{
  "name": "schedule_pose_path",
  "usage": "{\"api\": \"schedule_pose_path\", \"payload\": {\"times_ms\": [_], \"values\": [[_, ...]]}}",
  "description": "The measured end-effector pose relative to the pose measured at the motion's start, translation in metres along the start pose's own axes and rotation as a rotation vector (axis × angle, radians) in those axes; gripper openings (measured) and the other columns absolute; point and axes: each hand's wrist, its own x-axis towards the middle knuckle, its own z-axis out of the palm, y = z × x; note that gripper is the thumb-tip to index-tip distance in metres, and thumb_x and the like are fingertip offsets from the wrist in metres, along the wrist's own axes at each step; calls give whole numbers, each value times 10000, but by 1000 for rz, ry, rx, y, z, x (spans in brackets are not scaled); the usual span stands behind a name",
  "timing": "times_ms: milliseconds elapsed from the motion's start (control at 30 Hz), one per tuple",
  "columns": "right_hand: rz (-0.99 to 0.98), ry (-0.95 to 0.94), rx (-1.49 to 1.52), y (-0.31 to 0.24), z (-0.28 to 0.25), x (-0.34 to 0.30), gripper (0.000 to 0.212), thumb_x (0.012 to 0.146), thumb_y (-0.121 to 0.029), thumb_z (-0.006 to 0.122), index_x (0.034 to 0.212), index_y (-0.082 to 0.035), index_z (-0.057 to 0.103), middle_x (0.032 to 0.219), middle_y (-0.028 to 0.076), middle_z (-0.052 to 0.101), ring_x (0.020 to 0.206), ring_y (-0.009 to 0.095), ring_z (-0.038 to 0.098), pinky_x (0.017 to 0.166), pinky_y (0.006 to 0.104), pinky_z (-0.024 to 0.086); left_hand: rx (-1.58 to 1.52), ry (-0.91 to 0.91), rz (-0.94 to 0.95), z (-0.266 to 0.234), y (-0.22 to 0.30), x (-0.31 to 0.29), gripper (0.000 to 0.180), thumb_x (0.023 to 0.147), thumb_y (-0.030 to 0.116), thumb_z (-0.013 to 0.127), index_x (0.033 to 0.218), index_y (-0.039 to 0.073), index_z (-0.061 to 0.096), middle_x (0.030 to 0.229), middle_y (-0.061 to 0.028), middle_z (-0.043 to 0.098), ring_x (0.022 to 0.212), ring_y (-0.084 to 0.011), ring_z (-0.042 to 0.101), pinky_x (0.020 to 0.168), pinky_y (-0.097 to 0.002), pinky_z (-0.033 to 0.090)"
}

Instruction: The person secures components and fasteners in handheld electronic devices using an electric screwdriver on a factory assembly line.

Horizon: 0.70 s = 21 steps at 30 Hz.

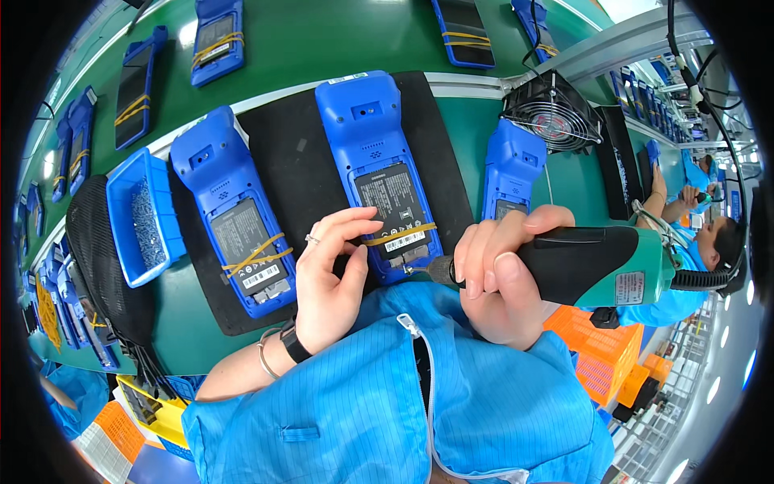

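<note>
My right hand (504,274) is wrapped round a green and black electric screwdriver (592,258). Its bit points left, at the lower end of a blue handheld terminal (361,121) with its back up and a dark battery (393,200) showing. A yellow rubber band (401,234) crosses that battery. My left hand (332,274) rests at the terminal's left edge, fingers apart and holding nothing, fingertips by the battery. Left of it lies a similar blue terminal (214,153), also banded. A third terminal (513,161) lies to the right, partly hidden by my right hand.
Both nearer terminals lie on a black mat (282,137). A blue bin (165,210) of small screws and a black mesh bag (101,242) stand left. A fan (552,117) sits at the back right. Banded terminals (218,40) lie beyond the rail. Another person (697,250) works at far right.
</note>
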Motion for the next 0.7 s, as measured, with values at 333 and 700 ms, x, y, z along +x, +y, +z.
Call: {"api": "schedule_pose_path", "payload": {"times_ms": [333,700], "values": [[5,-41,-21,1,3,-2,338,847,-74,571,1143,-70,406,650,35,485,508,141,485,532,305,403,4,-14,30,0,-1,-2,348,758,-139,484,1034,28,615,1191,-99,560,1045,-206,543,766,-273,479],[73,-41,-28,1,2,-2,332,852,-78,578,1136,-75,406,669,44,493,521,142,486,548,307,405,-12,5,16,0,3,-2,381,751,-135,504,1076,39,601,1266,-110,484,1080,-209,512,777,-270,478]]}}
